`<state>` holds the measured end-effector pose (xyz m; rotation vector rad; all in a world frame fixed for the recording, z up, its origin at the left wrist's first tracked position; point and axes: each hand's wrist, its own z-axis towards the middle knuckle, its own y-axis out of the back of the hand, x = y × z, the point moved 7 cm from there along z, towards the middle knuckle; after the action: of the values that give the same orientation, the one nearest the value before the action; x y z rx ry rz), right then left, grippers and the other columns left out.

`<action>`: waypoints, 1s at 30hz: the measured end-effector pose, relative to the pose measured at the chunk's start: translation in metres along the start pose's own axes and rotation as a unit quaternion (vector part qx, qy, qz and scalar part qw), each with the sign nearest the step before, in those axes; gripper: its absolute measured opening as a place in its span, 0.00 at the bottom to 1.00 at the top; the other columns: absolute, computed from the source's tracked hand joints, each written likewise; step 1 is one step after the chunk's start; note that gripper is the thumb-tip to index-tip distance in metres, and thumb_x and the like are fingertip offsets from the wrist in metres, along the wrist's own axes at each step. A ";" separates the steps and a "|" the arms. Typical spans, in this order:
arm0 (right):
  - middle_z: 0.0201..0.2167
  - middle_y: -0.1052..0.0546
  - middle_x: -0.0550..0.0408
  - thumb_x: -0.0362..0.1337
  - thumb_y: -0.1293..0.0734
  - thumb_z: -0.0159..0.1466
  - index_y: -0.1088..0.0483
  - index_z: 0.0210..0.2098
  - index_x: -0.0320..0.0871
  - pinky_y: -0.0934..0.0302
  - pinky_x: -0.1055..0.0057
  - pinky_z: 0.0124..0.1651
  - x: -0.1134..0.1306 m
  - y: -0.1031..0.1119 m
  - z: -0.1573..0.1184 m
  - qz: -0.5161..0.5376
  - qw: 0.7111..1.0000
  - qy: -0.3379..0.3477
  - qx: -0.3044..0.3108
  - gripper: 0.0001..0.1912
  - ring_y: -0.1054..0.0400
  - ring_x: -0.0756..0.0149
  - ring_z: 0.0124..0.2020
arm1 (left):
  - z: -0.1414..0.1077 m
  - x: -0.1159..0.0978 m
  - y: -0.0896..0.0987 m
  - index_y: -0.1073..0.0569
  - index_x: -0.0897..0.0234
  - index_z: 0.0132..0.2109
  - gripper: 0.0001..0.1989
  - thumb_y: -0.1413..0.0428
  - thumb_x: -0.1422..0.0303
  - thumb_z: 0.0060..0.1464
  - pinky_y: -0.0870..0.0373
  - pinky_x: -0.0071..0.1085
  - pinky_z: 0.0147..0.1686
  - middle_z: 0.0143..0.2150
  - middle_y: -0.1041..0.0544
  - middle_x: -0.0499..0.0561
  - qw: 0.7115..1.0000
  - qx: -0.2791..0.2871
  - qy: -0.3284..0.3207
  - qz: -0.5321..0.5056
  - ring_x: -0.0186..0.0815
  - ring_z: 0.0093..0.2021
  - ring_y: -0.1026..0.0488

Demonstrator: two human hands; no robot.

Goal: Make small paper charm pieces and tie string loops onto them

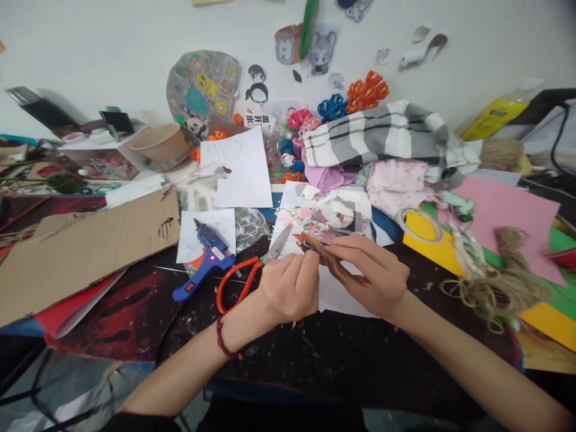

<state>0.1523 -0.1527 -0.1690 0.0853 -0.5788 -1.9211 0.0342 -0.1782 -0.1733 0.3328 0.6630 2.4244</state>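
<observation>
My right hand (375, 273) pinches a small flat brown piece (310, 241) with dark and white marks, perhaps a cardboard cut-out, between thumb and fingers. My left hand (291, 287), wearing a dark red wrist band, is closed in a fist shape against the near edge of that piece; its fingertips are mostly hidden. Beside my left hand lie orange-handled scissors (240, 282), blades pointing away. A blue glue gun (207, 258) rests on white paper (184, 231) further left. Under the hands is a white sheet (346, 297), with paper scraps (333, 207) just beyond.
A corrugated cardboard sheet (90, 252) covers the left side. On the right sit jute twine (508, 288), a tape roll (420, 225) and coloured paper (513, 210). Checked cloth (382, 135), yarn-like flowers (366, 91) and a yellow bottle (497, 111) stand along the wall.
</observation>
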 end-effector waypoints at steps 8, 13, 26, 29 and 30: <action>0.34 0.21 0.49 0.25 0.33 0.62 0.28 0.43 0.39 0.26 0.66 0.38 0.009 -0.008 -0.001 0.029 0.998 0.029 0.036 0.11 0.25 0.64 0.35 | 0.001 0.001 0.007 0.30 0.72 0.40 0.06 0.51 0.79 0.56 0.42 0.28 0.20 0.21 0.33 0.46 0.999 -0.007 -0.016 0.027 0.31 0.20 0.36; 0.34 0.20 0.52 0.24 0.31 0.60 0.27 0.42 0.43 0.27 0.68 0.38 0.001 -0.003 0.003 0.042 0.998 -0.039 0.009 0.12 0.25 0.66 0.35 | 0.005 0.004 0.016 0.33 0.65 0.31 0.05 0.47 0.78 0.54 0.48 0.30 0.18 0.18 0.39 0.43 1.000 -0.023 -0.007 -0.009 0.29 0.18 0.43; 0.30 0.22 0.56 0.32 0.31 0.62 0.25 0.35 0.44 0.31 0.68 0.36 -0.037 -0.014 0.012 0.166 0.949 -0.263 0.041 0.02 0.27 0.68 0.32 | 0.013 0.025 0.024 0.26 0.69 0.43 0.08 0.42 0.80 0.55 0.34 0.26 0.25 0.28 0.22 0.49 0.991 -0.051 0.085 -0.088 0.28 0.25 0.29; 0.31 0.22 0.56 0.34 0.30 0.62 0.25 0.35 0.44 0.30 0.70 0.36 -0.046 -0.019 0.006 0.214 0.921 -0.323 0.041 0.01 0.27 0.68 0.33 | 0.012 0.032 0.025 0.25 0.69 0.42 0.09 0.40 0.81 0.53 0.29 0.24 0.29 0.30 0.20 0.50 0.979 -0.062 0.134 -0.142 0.28 0.27 0.26; 0.32 0.22 0.56 0.34 0.30 0.62 0.24 0.35 0.44 0.30 0.70 0.37 -0.048 -0.020 0.004 0.226 0.913 -0.337 0.043 0.02 0.27 0.68 0.33 | 0.011 0.033 0.024 0.25 0.68 0.41 0.08 0.40 0.81 0.53 0.28 0.24 0.29 0.30 0.20 0.49 0.976 -0.058 0.148 -0.152 0.27 0.27 0.26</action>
<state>0.1540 -0.1032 -0.1843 -0.6310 -1.0388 -1.4365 0.0007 -0.1703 -0.1485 -0.1712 0.6412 2.2213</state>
